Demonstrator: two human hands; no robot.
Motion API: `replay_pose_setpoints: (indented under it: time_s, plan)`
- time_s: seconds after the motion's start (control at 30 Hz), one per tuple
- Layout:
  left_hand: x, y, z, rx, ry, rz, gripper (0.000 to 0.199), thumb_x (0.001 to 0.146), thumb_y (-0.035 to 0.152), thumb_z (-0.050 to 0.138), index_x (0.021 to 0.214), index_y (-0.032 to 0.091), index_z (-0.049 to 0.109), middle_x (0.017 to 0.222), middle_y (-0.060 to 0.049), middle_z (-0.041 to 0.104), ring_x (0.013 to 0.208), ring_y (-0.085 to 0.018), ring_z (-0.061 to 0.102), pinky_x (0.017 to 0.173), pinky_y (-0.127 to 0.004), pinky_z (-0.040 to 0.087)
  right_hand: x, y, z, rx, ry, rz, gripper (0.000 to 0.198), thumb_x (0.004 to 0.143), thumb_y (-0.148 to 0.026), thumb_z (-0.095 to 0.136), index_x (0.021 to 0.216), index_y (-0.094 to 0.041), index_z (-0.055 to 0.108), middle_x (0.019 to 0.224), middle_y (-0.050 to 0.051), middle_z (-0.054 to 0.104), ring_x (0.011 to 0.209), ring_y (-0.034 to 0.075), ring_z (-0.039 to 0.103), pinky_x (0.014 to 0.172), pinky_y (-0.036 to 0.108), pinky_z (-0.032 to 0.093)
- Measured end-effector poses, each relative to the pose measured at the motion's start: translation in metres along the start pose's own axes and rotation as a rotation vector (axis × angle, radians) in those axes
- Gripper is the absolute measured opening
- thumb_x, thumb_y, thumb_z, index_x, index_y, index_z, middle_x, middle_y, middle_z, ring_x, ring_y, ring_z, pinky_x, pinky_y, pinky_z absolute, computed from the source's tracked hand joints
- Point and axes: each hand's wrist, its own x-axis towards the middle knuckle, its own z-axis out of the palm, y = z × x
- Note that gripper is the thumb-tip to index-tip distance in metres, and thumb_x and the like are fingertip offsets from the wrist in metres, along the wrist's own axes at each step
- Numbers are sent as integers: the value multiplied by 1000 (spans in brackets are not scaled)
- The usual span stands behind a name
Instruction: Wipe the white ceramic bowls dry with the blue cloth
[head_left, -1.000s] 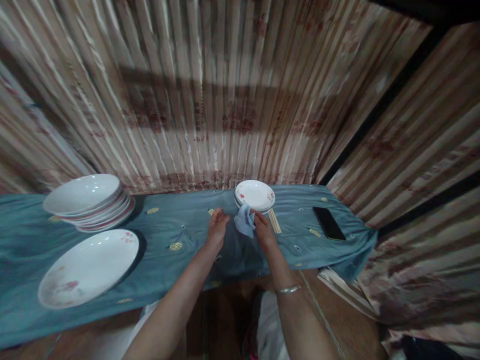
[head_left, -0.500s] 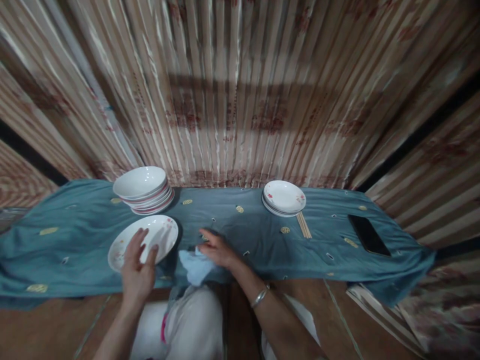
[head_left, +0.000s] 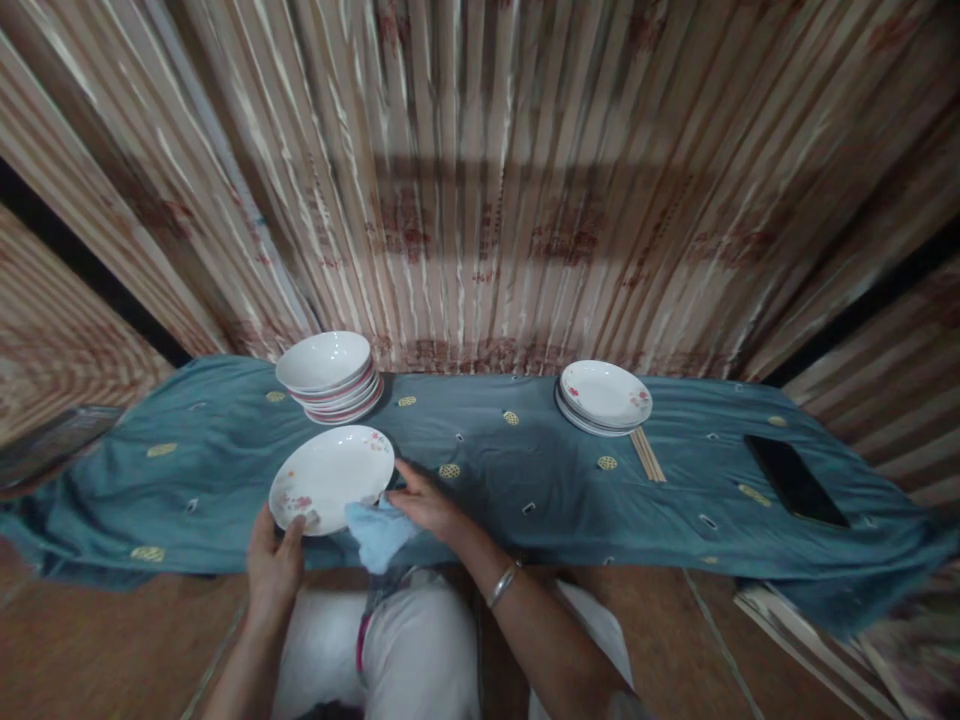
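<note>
A white plate with small flower prints [head_left: 334, 470] lies at the front left of the table, its near edge slightly toward me. My left hand [head_left: 276, 555] grips its near-left rim, thumb on top and fingers beneath. A light blue cloth [head_left: 379, 532] hangs from my right hand [head_left: 424, 500], which is closed on it at the plate's right edge. One finger of that hand points along the rim; whether it touches the plate I cannot tell. Behind the plate stands a stack of white bowls [head_left: 326, 362].
Farther right is a stack of flowered plates [head_left: 606, 392], with several chopsticks [head_left: 648, 455] beside it. A black phone [head_left: 796, 480] lies near the right end of the teal tablecloth [head_left: 487, 540]. A pleated curtain [head_left: 480, 200] hangs behind the table.
My left hand has come down from above the plate to grip its near-left rim. My right hand with the cloth has moved against the plate's right side. The view has shifted left.
</note>
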Motion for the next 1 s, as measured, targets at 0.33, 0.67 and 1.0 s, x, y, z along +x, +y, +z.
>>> replay_pose_setpoints:
  time_s: [0.33,0.67,1.0]
  plan:
    - [-10,35,0,-199,97,-221,66,54,41,64,115,13,62,120,-11,64,119,-34,53,105,-46,38,-17,-14,6,-90,39,-11,69,79,-20,62,144,-25,37,53,-10,39,46,6,26,46,20,22]
    - [-46,78,4,-281,89,-140,72,67,39,63,135,17,50,139,-9,54,131,-30,44,112,-43,30,-35,-25,-6,100,74,-38,56,75,-28,64,130,-23,56,61,-6,56,48,7,39,49,20,30]
    - [-97,113,47,-526,-31,-346,85,71,36,68,147,31,31,143,-8,50,128,-30,48,101,-46,43,-60,-29,-79,209,336,-110,35,61,-43,72,82,-16,73,70,0,70,62,14,58,61,25,43]
